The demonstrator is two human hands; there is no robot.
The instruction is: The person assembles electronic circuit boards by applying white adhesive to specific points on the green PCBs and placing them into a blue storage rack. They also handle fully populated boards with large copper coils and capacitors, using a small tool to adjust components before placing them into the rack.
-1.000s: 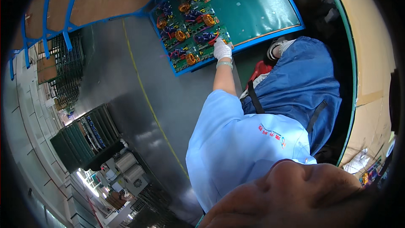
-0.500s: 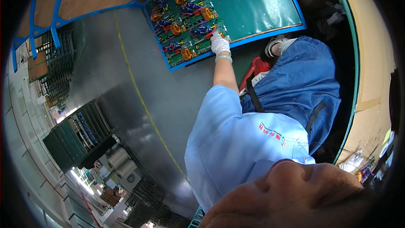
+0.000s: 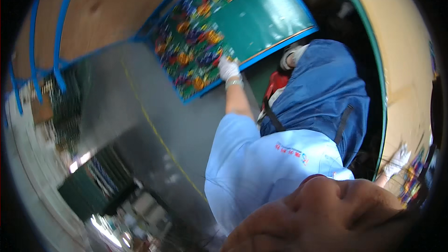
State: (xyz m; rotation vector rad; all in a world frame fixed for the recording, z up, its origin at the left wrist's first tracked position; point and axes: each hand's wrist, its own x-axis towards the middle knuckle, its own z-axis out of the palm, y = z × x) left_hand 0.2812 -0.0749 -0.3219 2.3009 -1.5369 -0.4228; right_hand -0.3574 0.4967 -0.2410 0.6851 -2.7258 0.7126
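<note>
In a white glove, my left hand [image 3: 228, 68] rests at the near edge of a blue-framed tray [image 3: 283, 46], on the end of a circuit board [image 3: 209, 58] with coloured wires and a copper-coloured coil. Blur hides how its fingers are set on the board. Several similar boards stand in rows on the tray's green surface. Out at the right rim, my gloved right hand [image 3: 398, 159] has its fingers apart over tan cardboard [image 3: 403, 84]. Just below it lies a blurred cluster of coloured wires and parts [image 3: 411, 182].
A blue frame with brown panels [image 3: 105, 16] adjoins the tray. Grey floor [image 3: 154, 88] with a yellow line [image 3: 156, 133] lies at left, with racks [image 3: 70, 107] and a dark green cabinet [image 3: 86, 189] beyond. A red object [image 3: 278, 81] is beside my blue-covered legs [image 3: 322, 88].
The view has shifted, so the tray sits lower and further left. My left hand stays at the same board. My right hand now shows more plainly, with spread fingers.
</note>
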